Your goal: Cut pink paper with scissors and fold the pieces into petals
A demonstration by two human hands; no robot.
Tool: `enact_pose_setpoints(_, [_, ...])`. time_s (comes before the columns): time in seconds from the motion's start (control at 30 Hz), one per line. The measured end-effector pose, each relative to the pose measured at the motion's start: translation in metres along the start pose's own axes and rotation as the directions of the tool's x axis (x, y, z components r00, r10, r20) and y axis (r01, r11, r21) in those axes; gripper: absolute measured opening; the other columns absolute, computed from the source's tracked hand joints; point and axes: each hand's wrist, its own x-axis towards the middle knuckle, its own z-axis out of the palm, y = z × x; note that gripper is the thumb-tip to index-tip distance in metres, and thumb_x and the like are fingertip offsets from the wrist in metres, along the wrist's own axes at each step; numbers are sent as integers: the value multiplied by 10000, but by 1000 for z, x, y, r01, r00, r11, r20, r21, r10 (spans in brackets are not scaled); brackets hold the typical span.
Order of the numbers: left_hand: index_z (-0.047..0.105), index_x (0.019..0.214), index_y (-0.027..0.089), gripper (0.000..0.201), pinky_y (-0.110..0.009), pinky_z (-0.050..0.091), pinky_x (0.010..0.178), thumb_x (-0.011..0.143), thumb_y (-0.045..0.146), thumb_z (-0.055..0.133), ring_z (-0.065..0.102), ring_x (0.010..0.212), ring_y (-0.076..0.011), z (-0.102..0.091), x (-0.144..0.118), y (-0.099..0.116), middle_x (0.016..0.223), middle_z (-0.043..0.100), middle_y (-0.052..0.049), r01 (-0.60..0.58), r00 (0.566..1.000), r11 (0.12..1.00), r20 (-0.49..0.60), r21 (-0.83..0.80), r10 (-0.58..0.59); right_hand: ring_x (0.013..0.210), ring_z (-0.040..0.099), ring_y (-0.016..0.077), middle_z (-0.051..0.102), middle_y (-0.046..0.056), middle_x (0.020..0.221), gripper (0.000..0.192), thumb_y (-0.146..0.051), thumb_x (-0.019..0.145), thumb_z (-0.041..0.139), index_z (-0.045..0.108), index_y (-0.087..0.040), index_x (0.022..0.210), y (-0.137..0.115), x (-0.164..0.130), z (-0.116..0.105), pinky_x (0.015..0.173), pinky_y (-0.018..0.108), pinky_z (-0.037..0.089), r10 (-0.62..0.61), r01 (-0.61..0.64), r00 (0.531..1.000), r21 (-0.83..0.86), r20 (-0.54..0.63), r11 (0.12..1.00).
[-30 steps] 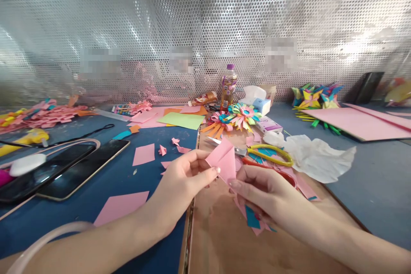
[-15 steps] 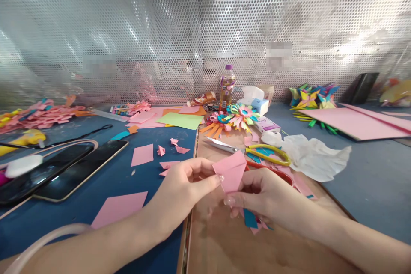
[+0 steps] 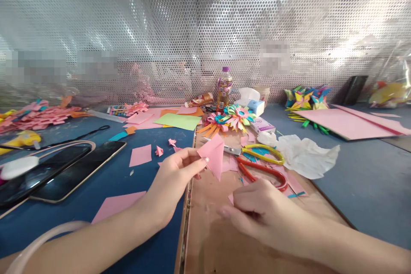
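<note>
My left hand (image 3: 183,167) pinches a folded piece of pink paper (image 3: 214,156) between thumb and fingers, above the seam of the table. To the right, apart from that paper, my right hand (image 3: 260,209) is low over the brown board with its fingers curled in. Whatever it may hold is hidden, and its thumb is slightly blurred. Beyond it lie scissors with yellow and red handles (image 3: 263,154), among pink and blue paper scraps (image 3: 293,184). On the blue tabletop, left of my left hand, are a pink paper square (image 3: 140,155) and small folded pink pieces (image 3: 159,151).
Phones (image 3: 80,171) and cables lie at the left, near a yellow glue gun (image 3: 22,139). Paper flowers (image 3: 237,115), a drink bottle (image 3: 224,90) and a tissue pack (image 3: 256,106) stand at the back. Crumpled tissue (image 3: 308,154) and pink card (image 3: 346,122) lie right.
My right hand has let go of the pink folded paper and moved down and away from it. My left hand has moved slightly left and up, keeping the paper, which is now turned.
</note>
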Motion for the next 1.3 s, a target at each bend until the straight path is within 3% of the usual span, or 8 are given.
enact_pose_setpoints(0.13, [597, 747, 166, 146, -248, 396, 642, 702, 304, 586, 497, 653, -116, -1, 2, 0, 766, 595, -18, 4, 1000, 1000, 20, -27, -3, 426, 310, 74, 436, -1, 464, 463, -351, 883, 376, 493, -181, 468, -11, -2, -2, 467, 258, 243, -127, 122, 992, -162, -21, 979])
enact_pose_setpoints(0.37, [578, 717, 160, 158, -235, 369, 615, 684, 315, 587, 471, 622, -110, -1, 2, -1, 688, 544, 6, -5, 999, 1000, 39, 20, 4, 432, 338, 90, 459, 14, 468, 430, -332, 871, 396, 534, -188, 489, -33, 0, -3, 475, 258, 265, -208, 190, 978, -315, -23, 930])
enact_pose_setpoints(0.47, [583, 731, 163, 126, -220, 359, 593, 692, 281, 564, 469, 603, -103, -2, 1, -1, 656, 531, 21, 18, 995, 999, 94, 40, -21, 483, 402, 104, 496, 20, 523, 383, -300, 880, 376, 577, -186, 574, -14, 6, -13, 508, 250, 305, -186, 142, 981, -438, -60, 888])
enact_pose_setpoints(0.57, [588, 762, 164, 132, -211, 337, 516, 701, 266, 530, 453, 531, -99, -3, 0, 1, 610, 511, 31, 50, 987, 997, 149, 52, -57, 677, 514, 160, 575, 67, 722, 289, -312, 878, 396, 625, -181, 759, 21, 13, -32, 635, 281, 383, -60, -92, 962, -525, -266, 846])
enact_pose_setpoints(0.7, [584, 792, 149, 148, -211, 378, 539, 705, 251, 520, 513, 577, -116, -4, 1, 2, 666, 566, 4, -21, 991, 999, 131, 44, 15, 948, 504, 255, 567, 131, 994, 327, -417, 807, 511, 636, -185, 1002, 60, 15, -53, 818, 364, 402, 96, -209, 972, -594, -217, 777])
enact_pose_setpoints(0.8, [567, 866, 145, 191, -237, 424, 572, 724, 256, 503, 572, 657, -155, -4, 3, 1, 729, 614, -39, 11, 983, 1000, 183, -25, -6, 1007, 475, 281, 546, 139, 1046, 432, -441, 779, 532, 596, -199, 1131, 67, 12, -58, 853, 381, 393, 183, -254, 967, -588, -179, 768])
enact_pose_setpoints(1.0, [576, 870, 136, 196, -210, 360, 515, 715, 243, 523, 480, 564, -108, -6, 4, 3, 683, 560, -8, -70, 986, 995, 159, 67, 59, 964, 494, 271, 555, 125, 1008, 468, -489, 769, 507, 609, -200, 1123, 67, 11, -57, 834, 366, 405, 195, -240, 971, -544, -140, 804])
enact_pose_setpoints(1.3, [565, 810, 133, 187, -213, 328, 569, 751, 306, 524, 390, 593, -93, -11, 7, 4, 679, 460, 18, -123, 986, 990, 120, 64, 114, 928, 515, 245, 560, 112, 978, 408, -454, 710, 569, 657, -176, 996, 80, 17, -50, 834, 342, 402, 82, -250, 950, -579, -300, 776])
